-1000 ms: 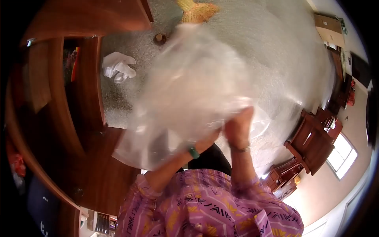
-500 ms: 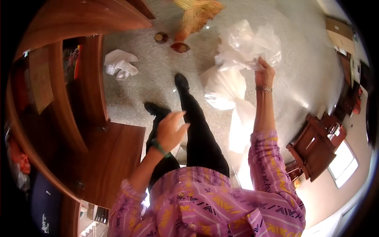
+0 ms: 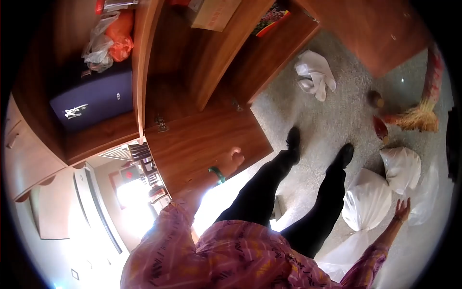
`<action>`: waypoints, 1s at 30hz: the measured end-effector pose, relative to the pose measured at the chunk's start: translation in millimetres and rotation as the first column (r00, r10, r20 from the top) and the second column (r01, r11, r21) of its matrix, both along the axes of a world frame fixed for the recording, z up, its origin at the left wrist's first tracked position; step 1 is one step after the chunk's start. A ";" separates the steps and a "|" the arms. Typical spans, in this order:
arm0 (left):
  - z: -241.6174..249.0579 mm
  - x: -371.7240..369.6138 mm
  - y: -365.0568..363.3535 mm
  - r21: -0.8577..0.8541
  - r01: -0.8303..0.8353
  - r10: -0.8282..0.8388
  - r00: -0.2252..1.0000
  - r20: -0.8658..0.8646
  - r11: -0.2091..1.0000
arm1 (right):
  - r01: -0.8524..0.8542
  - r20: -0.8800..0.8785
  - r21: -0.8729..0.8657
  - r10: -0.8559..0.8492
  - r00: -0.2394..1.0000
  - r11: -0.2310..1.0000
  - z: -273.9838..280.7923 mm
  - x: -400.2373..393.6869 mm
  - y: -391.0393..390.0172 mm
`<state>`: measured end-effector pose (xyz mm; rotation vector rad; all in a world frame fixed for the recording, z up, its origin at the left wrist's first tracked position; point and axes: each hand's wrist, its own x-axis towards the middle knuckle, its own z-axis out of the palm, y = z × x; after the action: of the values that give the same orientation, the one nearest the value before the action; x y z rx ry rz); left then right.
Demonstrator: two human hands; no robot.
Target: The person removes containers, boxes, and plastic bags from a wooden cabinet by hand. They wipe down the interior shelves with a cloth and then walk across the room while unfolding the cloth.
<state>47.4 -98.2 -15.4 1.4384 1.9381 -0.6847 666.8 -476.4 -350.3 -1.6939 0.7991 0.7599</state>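
My left hand (image 3: 231, 161), with a green bangle at its wrist, is over the open brown cabinet door (image 3: 211, 144); its fingers look curled, but blur hides whether they hold anything. At the lower right my right hand (image 3: 402, 210) has its fingers spread and holds nothing. It is beside a full white bag (image 3: 366, 200) and near a clear plastic bag (image 3: 426, 197) on the floor. Another white bag (image 3: 402, 168) lies just above them. A crumpled white bag (image 3: 315, 72) rests on the floor near the cabinet.
A straw broom (image 3: 421, 115) lies at the right, with a reddish-brown object (image 3: 380, 129) near it. The cabinet shelves hold a dark blue box (image 3: 94, 103), an orange plastic bag (image 3: 120, 36) and a cardboard piece (image 3: 215, 13). My feet stand on the speckled floor.
The view has swung left toward the cabinet. My right hand has let go of the clear plastic bag and opened. My left hand now appears over the cabinet door.
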 end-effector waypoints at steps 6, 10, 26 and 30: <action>-70.7 -114.8 123.9 0.659 0.021 -0.126 0.986 0.113 0.752 | 0.143 -0.260 0.164 -0.097 0.961 0.976 21.6 -109.3 12.6; -83.7 -133.8 233.0 0.625 -0.453 -0.027 0.796 0.604 0.636 | -0.259 -0.093 0.170 0.277 0.956 0.951 91.0 -246.5 135.3; -97.2 -184.1 364.1 0.540 -0.694 0.110 0.657 0.746 0.476 | -0.959 0.728 0.228 0.623 0.284 0.171 161.4 -431.7 605.1; -120.4 -166.1 370.6 0.669 -0.531 0.033 0.795 0.605 0.520 | -0.988 0.871 0.074 0.474 0.131 0.137 141.7 -441.2 669.8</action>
<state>-118.7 272.3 -135.7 1.4698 2.0031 0.8791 225.5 193.4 -208.7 -1.3740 -1.1243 0.8700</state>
